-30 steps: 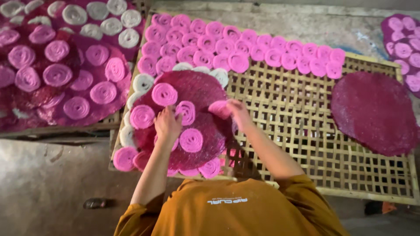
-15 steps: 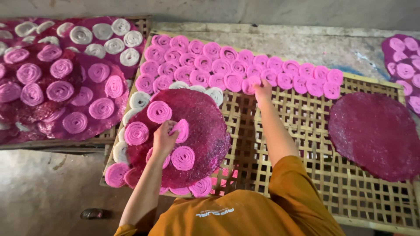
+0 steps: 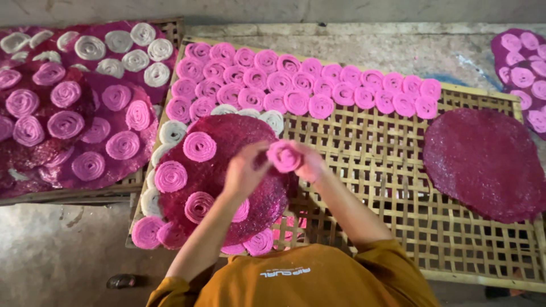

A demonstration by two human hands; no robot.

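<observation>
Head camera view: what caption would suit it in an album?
Both hands, left hand and right hand, hold a pink spiral roll above a bamboo lattice tray.

Two bare dark-red discs (image 3: 486, 162), two bamboo racks (image 3: 398, 187)

Pink spiral roll (image 3: 284, 156) between both hands

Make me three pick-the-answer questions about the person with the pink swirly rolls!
1. Where is the bare dark red disc?
A. right part of the bamboo rack
B. on the floor
C. in a bowl

2. What colour is the coil in the hands?
A. white
B. pink
C. green

3. How is it held?
A. lying untouched
B. one hand only
C. left hand and right hand together

Answers: 1 A, it lies flat on the lattice; 2 B, it matches the pink rows; 3 C, fingers of both hands close around it.
</observation>
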